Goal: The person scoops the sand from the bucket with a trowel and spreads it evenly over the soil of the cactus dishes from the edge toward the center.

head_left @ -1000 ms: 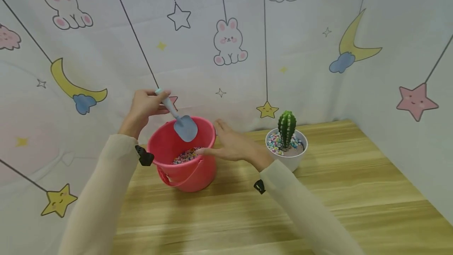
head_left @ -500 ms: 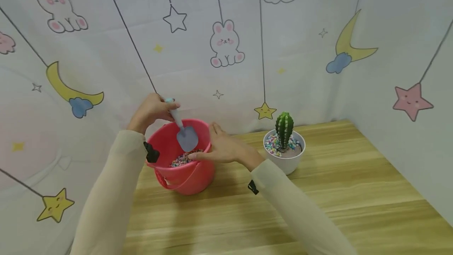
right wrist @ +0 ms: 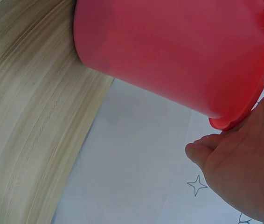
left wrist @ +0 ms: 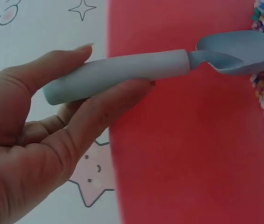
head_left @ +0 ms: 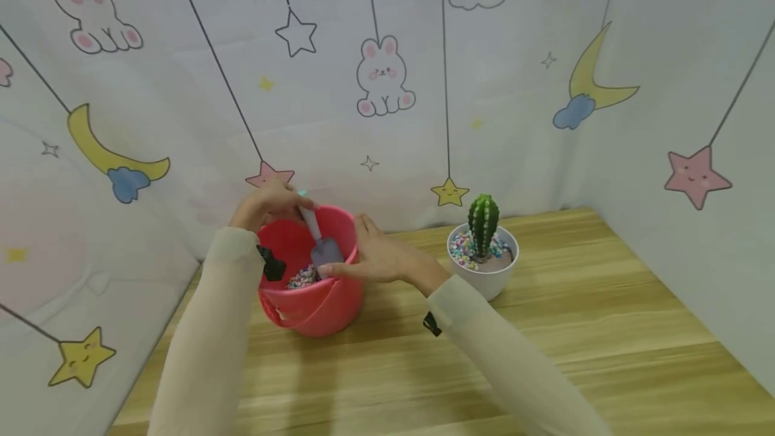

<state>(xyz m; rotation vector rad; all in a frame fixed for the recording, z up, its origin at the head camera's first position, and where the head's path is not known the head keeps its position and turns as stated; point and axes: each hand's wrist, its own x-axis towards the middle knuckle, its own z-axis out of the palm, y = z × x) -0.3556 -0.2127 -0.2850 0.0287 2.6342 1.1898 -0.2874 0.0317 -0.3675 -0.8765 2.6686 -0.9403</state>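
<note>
A red bucket [head_left: 323, 311] stands on the table with its handle hanging down at the front. Small multicoloured beads [head_left: 301, 278] lie in its bottom. My left hand [head_left: 274, 202] is above the bucket's far left rim and pinches the handle of a small blue-grey shovel [left wrist: 122, 70] between thumb and fingers. The shovel slants down into the bucket, its blade [head_left: 327, 251] at the beads; the tip is partly hidden by my right thumb in the head view. My right hand [head_left: 387, 258] rests against the bucket's right rim, fingers extended, thumb stretched along the near side.
To the right of the bucket stands a white pot [head_left: 490, 281] with a green cactus [head_left: 484, 224] and coloured beads on its soil. Behind the wood-grain table [head_left: 460, 382] hangs a white curtain [head_left: 339, 140] printed with rabbits, moons and stars.
My left hand has moved down and slightly right, lowering the shovel's blade to the beads in the bucket. My right hand stays at the rim.
</note>
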